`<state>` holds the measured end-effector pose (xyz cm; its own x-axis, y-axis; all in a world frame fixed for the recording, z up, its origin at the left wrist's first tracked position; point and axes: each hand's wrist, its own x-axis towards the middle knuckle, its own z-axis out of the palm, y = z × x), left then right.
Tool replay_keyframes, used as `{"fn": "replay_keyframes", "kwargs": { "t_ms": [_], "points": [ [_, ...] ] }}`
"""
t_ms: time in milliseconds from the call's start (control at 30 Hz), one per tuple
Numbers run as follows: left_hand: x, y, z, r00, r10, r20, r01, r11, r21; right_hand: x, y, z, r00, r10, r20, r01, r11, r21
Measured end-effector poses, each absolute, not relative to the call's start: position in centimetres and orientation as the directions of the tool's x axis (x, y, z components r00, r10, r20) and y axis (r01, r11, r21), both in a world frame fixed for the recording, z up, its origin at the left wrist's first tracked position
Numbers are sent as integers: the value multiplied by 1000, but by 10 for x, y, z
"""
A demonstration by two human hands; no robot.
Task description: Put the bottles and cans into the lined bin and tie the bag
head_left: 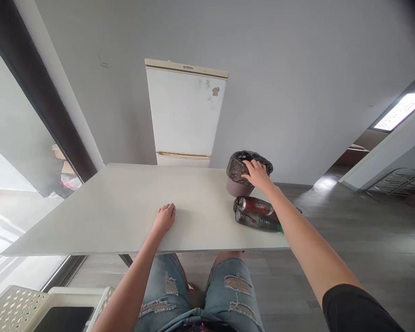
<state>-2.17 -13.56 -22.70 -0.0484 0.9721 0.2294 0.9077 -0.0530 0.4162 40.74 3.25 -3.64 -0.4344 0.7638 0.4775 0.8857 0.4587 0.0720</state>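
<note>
My right hand (258, 175) is over the near rim of a small brown trash can (240, 188) at the table's far right. Its thumb and fingers grip the rim, which is covered by a black plastic liner (235, 168). Just in front of the can, under my right forearm, lies a black translucent bag (247, 220) with bottles inside. One bottle (254, 205) has a red label, and another looks green. My left hand (166, 216) rests on the white table (124, 207) near its front edge, fingers curled in and nothing visible in them.
A white refrigerator (185, 110) stands against the grey wall behind the table. At the lower left is a cream plastic basket (55, 299) with a dark flat panel. A metal rack (394, 182) stands on the floor at far right.
</note>
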Motion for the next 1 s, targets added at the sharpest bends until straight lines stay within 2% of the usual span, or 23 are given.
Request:
{"fn": "replay_keyframes", "kwargs": {
  "t_ms": [67, 133, 200, 267, 333, 400, 567, 633, 833, 900, 1000],
  "points": [
    [-22, -135, -228, -47, 972, 229, 908, -54, 415, 412, 16, -32, -379, 695, 610, 894, 446, 47],
    [-23, -135, -228, -45, 973, 228, 908, -55, 416, 421, -4, -32, -244, 584, 774, 907, 420, -30],
    [-23, -134, -229, -45, 973, 227, 906, -56, 420, 436, -27, -38, -131, 528, 839, 911, 398, -109],
    [-23, -134, -229, -45, 973, 225, 904, -56, 424, 456, -48, -51, -163, 632, 758, 924, 367, -107],
    [-23, -134, -230, -42, 974, 224, 904, -58, 423, 482, -64, -66, -222, 795, 565, 946, 316, -73],
    [-23, -134, -230, -38, 973, 226, 906, -62, 418, 508, -75, -80, -236, 891, 387, 952, 292, -90],
    [-23, -135, -229, -39, 972, 232, 911, -61, 408, 550, -82, -111, -217, 975, -59, 946, 195, -259],
    [-23, -136, -228, -33, 973, 229, 911, -65, 408, 543, -85, -125, -230, 961, -153, 925, 167, -341],
    [-20, -138, -222, -28, 975, 218, 910, -66, 410, 437, -92, -161, -174, 985, 20, 898, 167, -407],
    [-19, -139, -220, -14, 975, 221, 902, -83, 424, 391, -85, -169, -137, 987, 83, 856, 161, -492],
    [-17, -142, -216, 6, 972, 236, 893, -112, 437, 331, -65, -177, -142, 984, 104, 726, 175, -666]
  ]
}}
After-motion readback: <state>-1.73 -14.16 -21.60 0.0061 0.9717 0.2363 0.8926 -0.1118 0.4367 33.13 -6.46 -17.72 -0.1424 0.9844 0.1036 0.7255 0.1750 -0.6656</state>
